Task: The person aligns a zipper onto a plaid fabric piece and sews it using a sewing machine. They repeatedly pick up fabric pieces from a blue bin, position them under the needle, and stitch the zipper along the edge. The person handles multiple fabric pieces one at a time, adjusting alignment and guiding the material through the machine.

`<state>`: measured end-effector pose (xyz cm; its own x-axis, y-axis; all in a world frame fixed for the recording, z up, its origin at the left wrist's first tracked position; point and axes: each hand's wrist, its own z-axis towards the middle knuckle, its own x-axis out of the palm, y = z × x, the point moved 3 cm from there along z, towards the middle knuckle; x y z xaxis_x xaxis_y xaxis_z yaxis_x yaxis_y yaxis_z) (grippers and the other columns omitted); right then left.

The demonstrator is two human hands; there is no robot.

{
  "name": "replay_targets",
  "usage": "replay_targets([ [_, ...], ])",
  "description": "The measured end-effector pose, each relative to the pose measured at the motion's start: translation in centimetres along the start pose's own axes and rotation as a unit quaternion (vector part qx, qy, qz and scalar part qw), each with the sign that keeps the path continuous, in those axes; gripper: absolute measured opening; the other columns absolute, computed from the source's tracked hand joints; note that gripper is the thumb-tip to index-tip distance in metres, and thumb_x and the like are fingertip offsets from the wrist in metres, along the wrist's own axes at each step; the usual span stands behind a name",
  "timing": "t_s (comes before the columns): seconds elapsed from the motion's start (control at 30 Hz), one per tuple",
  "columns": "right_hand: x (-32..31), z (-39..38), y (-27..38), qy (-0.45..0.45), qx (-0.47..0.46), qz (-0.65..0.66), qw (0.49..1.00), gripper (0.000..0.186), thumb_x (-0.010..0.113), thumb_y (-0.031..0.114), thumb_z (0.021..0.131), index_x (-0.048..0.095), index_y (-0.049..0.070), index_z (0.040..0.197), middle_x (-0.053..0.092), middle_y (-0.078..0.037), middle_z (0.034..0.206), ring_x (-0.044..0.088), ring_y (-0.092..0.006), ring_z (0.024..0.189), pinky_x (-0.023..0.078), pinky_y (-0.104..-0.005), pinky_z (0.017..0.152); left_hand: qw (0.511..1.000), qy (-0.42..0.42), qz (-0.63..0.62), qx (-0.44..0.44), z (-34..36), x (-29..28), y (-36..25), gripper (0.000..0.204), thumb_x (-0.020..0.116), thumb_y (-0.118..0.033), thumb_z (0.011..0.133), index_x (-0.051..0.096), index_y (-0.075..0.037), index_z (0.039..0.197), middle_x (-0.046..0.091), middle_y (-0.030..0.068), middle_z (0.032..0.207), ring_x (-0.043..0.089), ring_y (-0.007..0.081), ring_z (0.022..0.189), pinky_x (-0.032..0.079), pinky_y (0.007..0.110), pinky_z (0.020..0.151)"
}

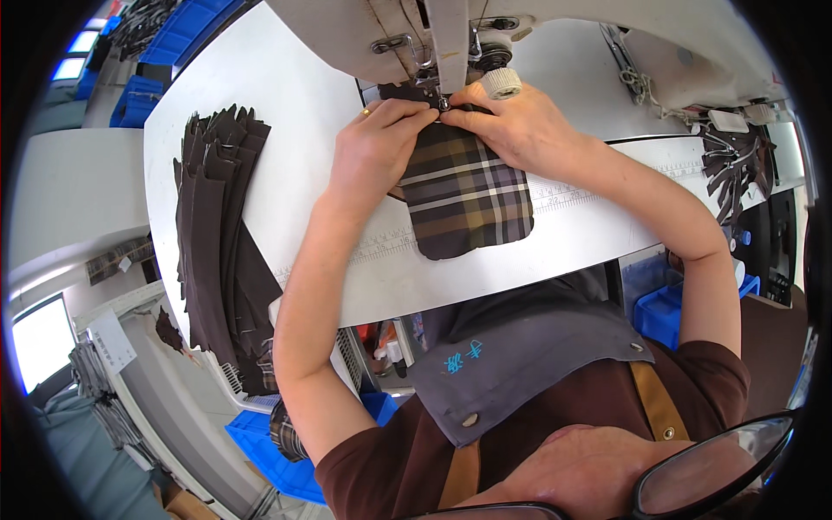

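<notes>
Left hand (374,149) and right hand (530,130) seemingly pinch the plaid fabric (470,192) at its twelve o'clock edge: seam-aligning, I'd judge; next calls for steady feeding.

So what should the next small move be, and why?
Probably ease the brown plaid fabric panel forward under the metal presser foot of the white sewing machine: the left hand and right hand touch its top edge beside the foot.

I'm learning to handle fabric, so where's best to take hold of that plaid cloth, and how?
Probably pinch the plaid cloth by its near edge, from the person's body side: it lies free on the white table, while left hand and right hand crowd the far end.
</notes>
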<state>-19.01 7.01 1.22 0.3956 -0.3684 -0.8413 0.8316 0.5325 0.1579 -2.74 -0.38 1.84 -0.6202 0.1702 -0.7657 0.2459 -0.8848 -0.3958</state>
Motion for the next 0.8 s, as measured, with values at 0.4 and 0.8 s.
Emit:
replay_targets([
  [0.4,0.07,-0.40,0.01,0.012,0.011,0.000,1.000,0.030,0.060,0.006,0.073,0.066,0.008,0.102,0.061,-0.002,0.101,0.055,-0.0207,0.092,0.045,-0.0329,0.081,1.000,-0.009,0.001,0.004,-0.38,0.20,0.10,0.023,0.063,0.006,0.072,0.069,-0.006,0.091,0.066,0.0049,0.094,0.063,0.0231,0.084,0.051,0.030,0.074],
  [0.8,-0.21,-0.29,0.13,0.005,0.017,-0.036,0.999,0.031,0.062,0.008,0.072,0.066,0.010,0.102,0.060,-0.002,0.099,0.055,-0.0217,0.092,0.045,-0.0335,0.081,1.000,-0.019,-0.007,0.005,-0.17,0.33,0.44,0.022,0.063,0.004,0.071,0.070,-0.007,0.089,0.067,0.0050,0.092,0.062,0.0234,0.080,0.051,0.031,0.071],
])
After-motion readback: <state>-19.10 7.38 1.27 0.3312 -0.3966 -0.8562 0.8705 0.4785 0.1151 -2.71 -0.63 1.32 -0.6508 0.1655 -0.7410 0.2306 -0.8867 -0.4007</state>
